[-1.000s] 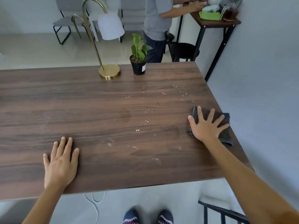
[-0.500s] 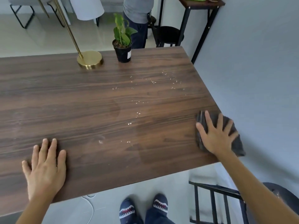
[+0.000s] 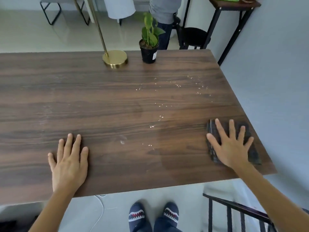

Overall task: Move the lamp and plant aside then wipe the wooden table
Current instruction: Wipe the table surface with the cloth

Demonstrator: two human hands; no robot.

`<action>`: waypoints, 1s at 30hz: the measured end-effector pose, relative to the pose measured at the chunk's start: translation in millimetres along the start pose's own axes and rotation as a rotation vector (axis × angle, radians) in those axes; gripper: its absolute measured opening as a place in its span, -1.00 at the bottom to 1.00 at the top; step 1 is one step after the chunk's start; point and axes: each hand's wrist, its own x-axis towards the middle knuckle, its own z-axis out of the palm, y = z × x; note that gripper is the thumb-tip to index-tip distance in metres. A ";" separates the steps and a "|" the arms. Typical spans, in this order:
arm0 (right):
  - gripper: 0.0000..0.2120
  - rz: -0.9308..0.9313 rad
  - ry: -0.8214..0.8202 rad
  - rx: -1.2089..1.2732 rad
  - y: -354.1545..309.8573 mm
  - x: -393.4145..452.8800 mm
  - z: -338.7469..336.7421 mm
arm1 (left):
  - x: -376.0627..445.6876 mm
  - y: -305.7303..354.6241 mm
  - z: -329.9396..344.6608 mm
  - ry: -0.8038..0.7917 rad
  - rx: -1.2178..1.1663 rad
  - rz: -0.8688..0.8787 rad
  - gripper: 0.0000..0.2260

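The wooden table (image 3: 103, 104) fills the view, with water droplets (image 3: 160, 117) scattered across its right half. A brass lamp base (image 3: 115, 61) with a thin stem stands at the far edge, and its white shade (image 3: 121, 7) hangs above. A small potted plant (image 3: 149, 47) in a black pot stands just right of the lamp. My left hand (image 3: 69, 163) lies flat and empty on the table near the front edge. My right hand (image 3: 231, 144) presses flat, fingers spread, on a dark folded cloth (image 3: 252, 153) near the table's right front corner.
A person in a grey shirt (image 3: 163, 9) stands beyond the far edge by a black stool (image 3: 194, 36) and a tall side table (image 3: 234, 4). A grey wall (image 3: 275, 64) runs along the right. A black metal frame (image 3: 234, 213) and a white cable (image 3: 100, 208) are near my feet.
The view dipped down and right, then came back. Both hands stay flat in about the same places, the right one still on the cloth. Lamp and plant have not moved.
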 end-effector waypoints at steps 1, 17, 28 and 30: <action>-0.27 0.098 -0.006 0.030 -16.4 30.1 -7.1 | 0.8 -0.1 -0.6 -0.008 -0.004 -0.002 -0.53; -0.34 -0.457 -0.031 -0.137 -58.7 -58.8 20.4 | -8.6 -64.0 -18.8 0.078 -0.040 -0.052 -0.48; -0.39 -0.764 -0.006 -0.023 -297.3 -85.6 53.1 | -6.6 -64.1 -18.0 0.104 -0.064 -0.037 -0.54; -0.43 -0.906 0.037 -0.010 -245.5 -123.0 58.5 | -6.8 -68.1 -18.5 0.091 -0.065 -0.014 -0.54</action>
